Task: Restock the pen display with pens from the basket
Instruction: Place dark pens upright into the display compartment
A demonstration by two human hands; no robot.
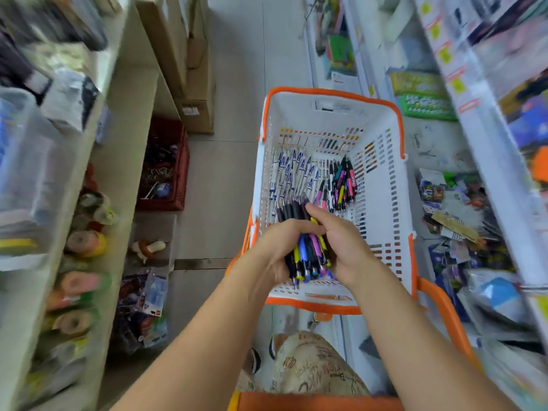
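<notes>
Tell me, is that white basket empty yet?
Not empty: white pens and colourful pens lie on the basket floor.

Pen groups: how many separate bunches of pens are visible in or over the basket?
3: white pens lying at the basket's far left, multicoloured pens at its far right, and a bundle gripped by both hands. More may lie hidden beneath the hands.

Dark red slatted plastic crate point(166, 167) on pale tiled floor point(234, 54), against the left shelving, holding small dark items, blurred. Tall brown cardboard boxes point(189, 78) stand just behind it. Rolls of coloured tape point(83, 241) along the cream left shelf point(124, 93). Green packaged toy point(427, 106) on the white right shelving. Loose printed card packets point(456, 229) heaped lower right.
</notes>
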